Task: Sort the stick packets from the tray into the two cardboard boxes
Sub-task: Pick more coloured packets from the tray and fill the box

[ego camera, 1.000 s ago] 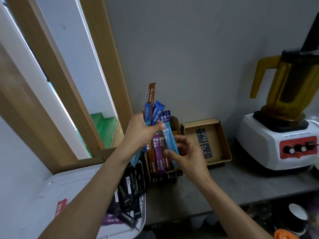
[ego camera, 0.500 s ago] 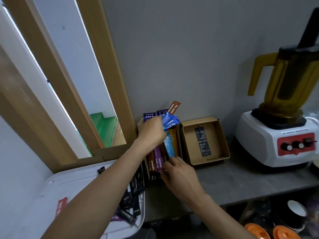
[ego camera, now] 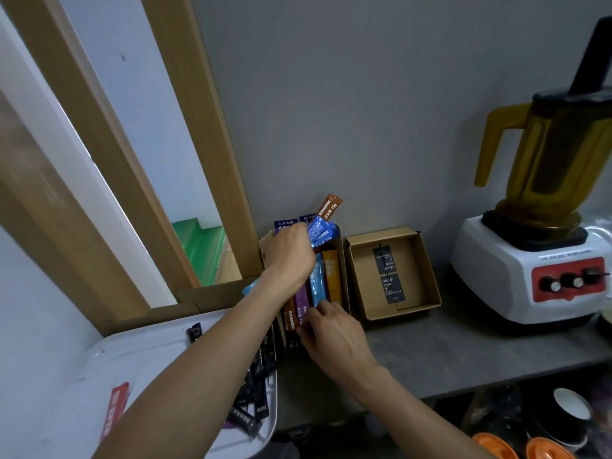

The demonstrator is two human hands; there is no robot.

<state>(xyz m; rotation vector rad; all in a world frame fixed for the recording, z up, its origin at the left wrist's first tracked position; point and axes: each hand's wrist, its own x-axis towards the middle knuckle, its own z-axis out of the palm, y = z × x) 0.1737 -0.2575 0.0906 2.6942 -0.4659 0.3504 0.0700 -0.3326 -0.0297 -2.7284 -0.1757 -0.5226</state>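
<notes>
Above the left cardboard box (ego camera: pixel 343 270), the left hand (ego camera: pixel 291 256) has its grip closed round a fan of stick packets (ego camera: pixel 323 231), blue, navy and brown, held aloft, likely as stock to deal out. Now the right hand (ego camera: pixel 334 332) meets the near ends of the filed packets (ego camera: pixel 332 279) in that box, probably squaring them; pinching or pressing, I cannot tell. Slim glossy sachets, colour-coded. Black packets (ego camera: pixel 256 389) wait on the tray (ego camera: pixel 109 346).

Drinks-prep corner, most likely a kitchen or café back area. Grey worktop (ego camera: pixel 447 352) runs along a plain grey wall. Right: heavy blender (ego camera: pixel 496 276) with amber jug, white base and red knob panel. Shelf beneath holds cups (ego camera: pixel 573 409) and orange lids (ego camera: pixel 490 447). Stick packets (ego camera: pixel 332 276) filed in a cardboard box (ego camera: pixel 343 270). Wood-framed opening (ego camera: pixel 198 127) at left.
</notes>
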